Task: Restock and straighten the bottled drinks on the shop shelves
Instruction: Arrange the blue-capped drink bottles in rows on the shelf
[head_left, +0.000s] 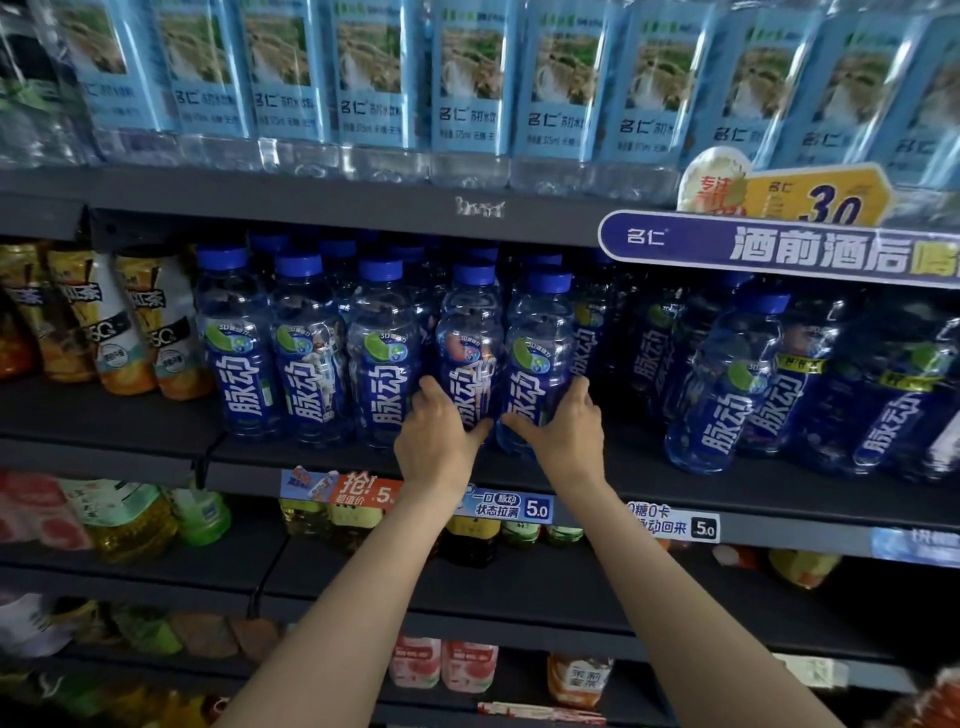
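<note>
Two blue-capped bottles (470, 343) (540, 353) upright, labels outward, near the shelf (675, 488) front edge; my left hand (436, 441) and right hand (563, 434) grasp one each, fingers curled; neighbours crowd left, gap right.

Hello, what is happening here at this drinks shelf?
A person is straightening blue-capped clear plastic drink bottles on the dark middle shelf. The left hand grips one bottle with a peach-marked blue label, and the right hand grips the neighbouring lime-marked bottle. Both bottles stand upright in the front row.
</note>
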